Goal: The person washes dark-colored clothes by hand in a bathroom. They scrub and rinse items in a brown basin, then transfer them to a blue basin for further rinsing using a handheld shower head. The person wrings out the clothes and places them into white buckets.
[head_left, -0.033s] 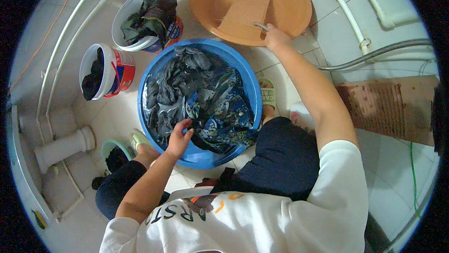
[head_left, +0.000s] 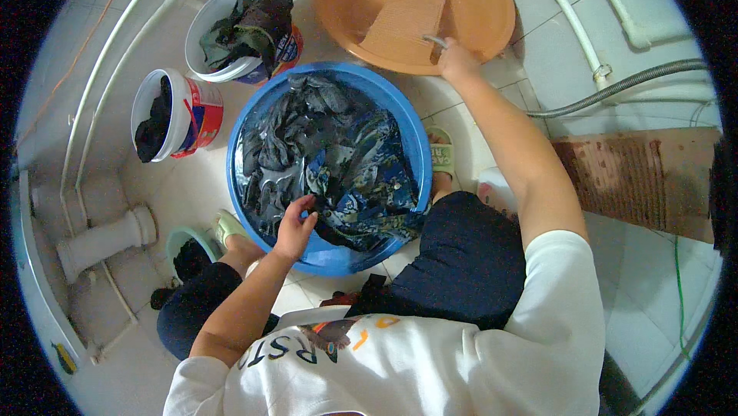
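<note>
In front of me stands a blue basin (head_left: 327, 261) filled with dark wet clothes (head_left: 280, 128) and a blue camouflage-patterned garment (head_left: 361, 185) in water. My left hand (head_left: 295, 229) hovers at the basin's near side, fingers loosely bent and apart from the thumb, gripping nothing. Reaching forward, my right hand (head_left: 460, 62) is closed on a grey hose end (head_left: 436, 40) that points into an orange-brown basin (head_left: 492, 12). A flat rectangular board of similar colour (head_left: 403, 20) lies in that basin, under the hose end.
Two white buckets with dark cloth, one farther back (head_left: 223, 12) and one nearer (head_left: 179, 120), stand left of the blue basin. A small green bowl (head_left: 181, 235) sits by my left foot. A grey corrugated hose (head_left: 615, 87) and brown cardboard (head_left: 642, 181) are at right; pipes (head_left: 108, 241) line the left.
</note>
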Demonstrator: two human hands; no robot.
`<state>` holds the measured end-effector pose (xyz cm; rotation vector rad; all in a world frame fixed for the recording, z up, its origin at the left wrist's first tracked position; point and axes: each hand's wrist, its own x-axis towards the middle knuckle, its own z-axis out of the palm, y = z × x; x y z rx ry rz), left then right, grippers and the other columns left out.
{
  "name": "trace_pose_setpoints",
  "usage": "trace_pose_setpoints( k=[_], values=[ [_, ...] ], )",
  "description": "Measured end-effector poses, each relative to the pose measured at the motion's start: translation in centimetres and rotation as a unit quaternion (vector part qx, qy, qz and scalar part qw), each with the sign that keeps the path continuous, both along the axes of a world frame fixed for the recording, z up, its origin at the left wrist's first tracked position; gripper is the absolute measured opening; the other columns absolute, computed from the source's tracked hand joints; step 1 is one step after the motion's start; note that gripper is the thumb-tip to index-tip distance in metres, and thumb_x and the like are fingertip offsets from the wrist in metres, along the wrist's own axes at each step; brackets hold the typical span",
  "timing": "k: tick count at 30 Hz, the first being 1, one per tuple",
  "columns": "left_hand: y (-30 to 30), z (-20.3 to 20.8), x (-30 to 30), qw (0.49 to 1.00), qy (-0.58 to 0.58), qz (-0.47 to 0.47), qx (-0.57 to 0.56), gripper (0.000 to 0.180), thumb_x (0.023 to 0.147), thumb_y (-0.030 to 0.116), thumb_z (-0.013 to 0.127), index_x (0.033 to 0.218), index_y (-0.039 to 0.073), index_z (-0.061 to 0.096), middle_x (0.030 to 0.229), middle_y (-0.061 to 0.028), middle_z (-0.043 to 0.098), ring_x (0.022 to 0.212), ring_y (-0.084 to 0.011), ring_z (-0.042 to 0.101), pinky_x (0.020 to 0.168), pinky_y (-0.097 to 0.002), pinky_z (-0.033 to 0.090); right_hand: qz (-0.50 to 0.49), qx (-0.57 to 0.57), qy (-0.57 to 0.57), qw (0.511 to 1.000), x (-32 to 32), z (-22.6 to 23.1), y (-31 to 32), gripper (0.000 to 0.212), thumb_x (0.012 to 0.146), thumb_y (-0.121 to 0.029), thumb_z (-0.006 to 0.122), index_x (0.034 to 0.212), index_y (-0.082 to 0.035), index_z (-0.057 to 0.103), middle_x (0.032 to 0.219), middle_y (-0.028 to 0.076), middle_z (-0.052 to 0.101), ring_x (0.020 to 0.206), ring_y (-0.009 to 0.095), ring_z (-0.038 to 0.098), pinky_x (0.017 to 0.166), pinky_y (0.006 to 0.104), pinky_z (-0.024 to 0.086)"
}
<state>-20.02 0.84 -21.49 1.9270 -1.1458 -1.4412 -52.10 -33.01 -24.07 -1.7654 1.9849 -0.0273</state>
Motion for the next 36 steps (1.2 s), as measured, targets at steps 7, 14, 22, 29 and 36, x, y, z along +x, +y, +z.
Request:
trace_pose_setpoints(
  k=[7, 14, 22, 29, 36],
  values=[
    [-0.7, 3.7, -1.6, 0.929, -0.22, -0.164, -0.248, 0.039, 0.073, 0.003, 0.06, 0.111, 0.005, 0.051, 0.115, -0.0149, 0.05, 0.106, -0.0337, 0.047, 0.091, -0.0382, 0.039, -0.085, -0.145, -0.08, 0.983, -3.2, -8.0, -1.3, 0.047, 0.083, -0.03, 0.052, 0.116, 0.001, 0.045, 0.105, 0.025, 0.055, 0.1, 0.038, 0.053, 0.086, 0.042, 0.042],
    [-14.0, 1.8, -5.5, 0.855, -0.228, -0.332, -0.327, 0.036, 0.074, 0.016, 0.062, 0.107, 0.004, 0.053, 0.112, -0.0139, 0.052, 0.105, -0.032, 0.048, 0.091, -0.0396, 0.038, -0.055, -0.104, -0.044, 0.992, -4.7, -4.3, 2.0, 0.035, 0.085, -0.03, 0.048, 0.108, -0.004, 0.052, 0.103, 0.024, 0.056, 0.097, 0.039, 0.053, 0.081, 0.0476, 0.043],
    [-28.9, -3.1, -10.2, 0.786, -0.49, -0.348, -0.145, 0.066, 0.074, 0.042, 0.063, 0.124, 0.006, 0.04, 0.125, -0.0134, 0.044, 0.112, -0.0296, 0.046, 0.094, -0.0402, 0.036, 0.174, -0.201, 0.104, 0.958, -2.2, -2.1, 4.0, 0.034, 0.082, -0.022, 0.049, 0.116, -0.017, 0.051, 0.109, 0.017, 0.053, 0.096, 0.033, 0.054, 0.077, 0.0436, 0.046],
    [-31.6, -6.8, -1.2, 0.81, -0.458, -0.347, -0.116, 0.057, 0.07, 0.04, 0.068, 0.113, 0.008, 0.048, 0.12, -0.014, 0.049, 0.105, -0.0314, 0.051, 0.089, -0.0394, 0.041, 0.242, -0.018, 0.16, 0.957, 0.7, -0.9, 2.8, 0.044, 0.079, -0.019, 0.052, 0.122, -0.011, 0.046, 0.101, 0.015, 0.055, 0.093, 0.031, 0.055, 0.074, 0.0416, 0.047],
    [-30.1, -9.4, 5.9, 0.819, -0.432, -0.317, -0.207, 0.043, 0.071, 0.032, 0.068, 0.105, 0.01, 0.052, 0.105, -0.0149, 0.056, 0.098, -0.0363, 0.052, 0.083, -0.0421, 0.042, 0.27, -0.063, 0.201, 0.939, -0.3, -3.2, 2.8, 0.048, 0.074, -0.016, 0.057, 0.121, -0.012, 0.044, 0.089, 0.014, 0.056, 0.083, 0.032, 0.056, 0.07, 0.0424, 0.047]
  ],
)
